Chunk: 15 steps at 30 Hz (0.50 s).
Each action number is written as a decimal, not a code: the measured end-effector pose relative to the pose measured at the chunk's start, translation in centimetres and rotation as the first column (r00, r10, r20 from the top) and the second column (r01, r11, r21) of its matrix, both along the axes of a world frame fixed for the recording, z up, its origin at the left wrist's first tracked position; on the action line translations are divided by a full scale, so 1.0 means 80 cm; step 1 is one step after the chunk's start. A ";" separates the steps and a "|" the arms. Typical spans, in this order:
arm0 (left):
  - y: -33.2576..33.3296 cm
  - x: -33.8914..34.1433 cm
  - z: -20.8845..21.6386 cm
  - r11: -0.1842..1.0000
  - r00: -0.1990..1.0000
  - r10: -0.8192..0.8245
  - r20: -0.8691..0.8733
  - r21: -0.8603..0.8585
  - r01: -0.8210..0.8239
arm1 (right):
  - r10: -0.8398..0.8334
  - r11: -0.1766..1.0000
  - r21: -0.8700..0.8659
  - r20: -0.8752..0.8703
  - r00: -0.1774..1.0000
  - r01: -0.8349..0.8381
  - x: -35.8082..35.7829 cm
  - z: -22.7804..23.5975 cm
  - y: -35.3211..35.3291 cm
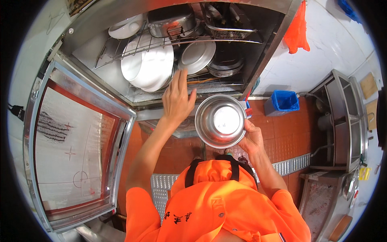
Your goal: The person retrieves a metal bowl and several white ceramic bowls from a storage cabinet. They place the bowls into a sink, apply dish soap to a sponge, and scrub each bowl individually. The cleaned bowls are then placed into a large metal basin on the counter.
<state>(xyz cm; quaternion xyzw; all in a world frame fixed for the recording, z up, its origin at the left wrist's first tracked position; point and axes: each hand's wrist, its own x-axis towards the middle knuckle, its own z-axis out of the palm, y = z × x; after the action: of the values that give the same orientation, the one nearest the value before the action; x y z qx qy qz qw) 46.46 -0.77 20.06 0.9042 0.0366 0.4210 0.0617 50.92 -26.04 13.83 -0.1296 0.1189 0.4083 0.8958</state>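
Note:
My right hand (252, 139) grips the rim of a shiny steel bowl (221, 121), thumb on the edge, its hollow turned up toward me. With fingers stretched out and nothing in it, my left hand (177, 99) reaches to the front of an open metal cabinet. Just beyond the fingertips, large white plates (147, 64) stand on the lower rack. To their right lean smaller white plates (197, 55) and a low steel pan (225, 66). On the upper wire rack (155, 46) are a white bowl (125, 27), a rectangular steel container (171, 20) and a wire basket (229, 32).
The cabinet's framed door (74, 149) hangs open at my left. A blue lined bin (282, 103) stands on the red tiled floor (282, 135), near a metal sink unit (340, 121) at right. An orange-red bag (297, 30) hangs on the white wall. Metal grating (296, 163) crosses the floor.

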 end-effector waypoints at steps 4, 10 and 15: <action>0.008 0.062 0.006 0.991 0.975 0.123 -0.183 0.076 -0.111 | -0.026 1.000 0.013 0.025 0.999 0.025 -0.001 -0.011 -0.018; 0.030 0.120 -0.011 0.956 0.819 0.292 -0.494 0.138 -0.258 | -0.136 0.989 -0.052 -0.020 0.991 0.135 -0.005 -0.002 -0.041; 0.034 0.131 -0.029 0.934 0.883 0.323 -0.341 0.268 -0.238 | -0.156 0.988 -0.001 -0.023 0.987 0.156 0.003 -0.021 -0.064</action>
<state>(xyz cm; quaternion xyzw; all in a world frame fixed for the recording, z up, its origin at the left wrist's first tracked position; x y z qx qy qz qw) 56.94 1.94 17.73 0.9546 0.1328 0.2438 -0.1080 51.17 -31.14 12.15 -0.1148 0.1387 0.3384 0.9236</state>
